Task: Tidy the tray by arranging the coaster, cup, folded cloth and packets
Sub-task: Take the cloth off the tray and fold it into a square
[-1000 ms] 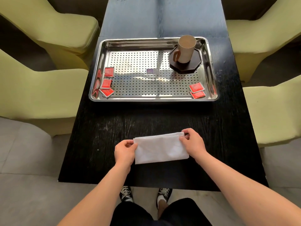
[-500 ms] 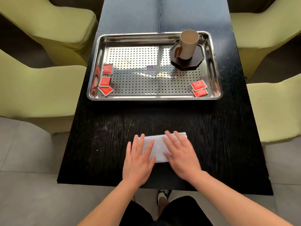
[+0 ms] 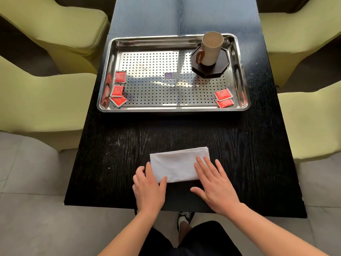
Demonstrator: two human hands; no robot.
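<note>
A folded white cloth lies flat on the black table, near its front edge. My left hand rests flat with fingers spread over the cloth's lower left corner. My right hand lies flat on the cloth's right end, fingers apart. Farther back stands a perforated steel tray. A beige cup stands on a dark octagonal coaster in the tray's back right corner. Three red packets sit at the tray's left side and two red packets at its front right corner.
Yellow-green chairs stand on both sides, with one chair at the left and another chair at the right. A small purple label sits in the tray's middle. My shoes show below the table edge on grey floor tiles.
Both hands went from pinching the cloth's ends to pressing flat on it, then slid outward and back toward me, uncovering the cloth's middle.
</note>
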